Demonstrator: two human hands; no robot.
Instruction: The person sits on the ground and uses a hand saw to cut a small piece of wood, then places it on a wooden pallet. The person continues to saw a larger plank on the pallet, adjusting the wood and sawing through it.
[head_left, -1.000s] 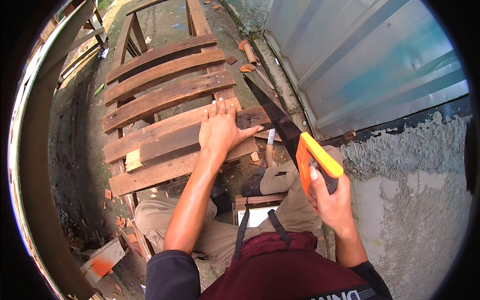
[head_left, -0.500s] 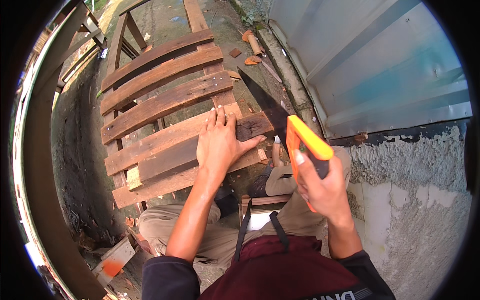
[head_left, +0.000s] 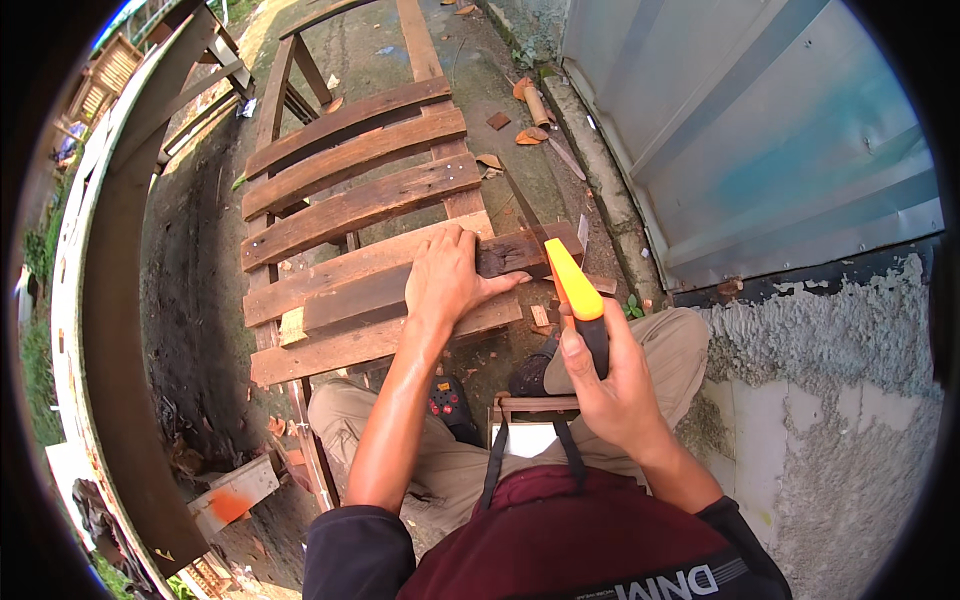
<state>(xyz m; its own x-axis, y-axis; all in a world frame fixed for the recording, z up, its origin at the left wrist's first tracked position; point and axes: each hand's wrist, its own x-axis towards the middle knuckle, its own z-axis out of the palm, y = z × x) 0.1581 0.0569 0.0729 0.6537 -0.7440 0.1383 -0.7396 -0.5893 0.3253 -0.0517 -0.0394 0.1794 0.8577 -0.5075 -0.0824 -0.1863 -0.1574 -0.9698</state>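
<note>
My left hand (head_left: pixel 447 277) lies flat across a dark wooden plank (head_left: pixel 362 298), pressing down with fingers stretched over its far side and thumb apart. That plank rests on a slatted wooden frame (head_left: pixel 365 204). My right hand (head_left: pixel 618 395) is closed around the yellow, orange and black handle of a handsaw (head_left: pixel 574 282). The thin saw blade (head_left: pixel 527 207) points away from me and crosses the plank near its right end. Whether the teeth touch the wood, I cannot tell.
A ribbed metal sheet (head_left: pixel 760 150) stands on the right above a rough wall (head_left: pixel 800 340). At the left runs a long board (head_left: pixel 120 330). A piece of wood with an orange mark (head_left: pixel 238 495) lies at the lower left. Dry leaves (head_left: pixel 531 135) lie beyond the frame.
My right hand has brought the saw left and turned it, so the blade crosses the plank's right end rather than standing beside it. My left hand stays on the plank. The whole view has shifted slightly.
</note>
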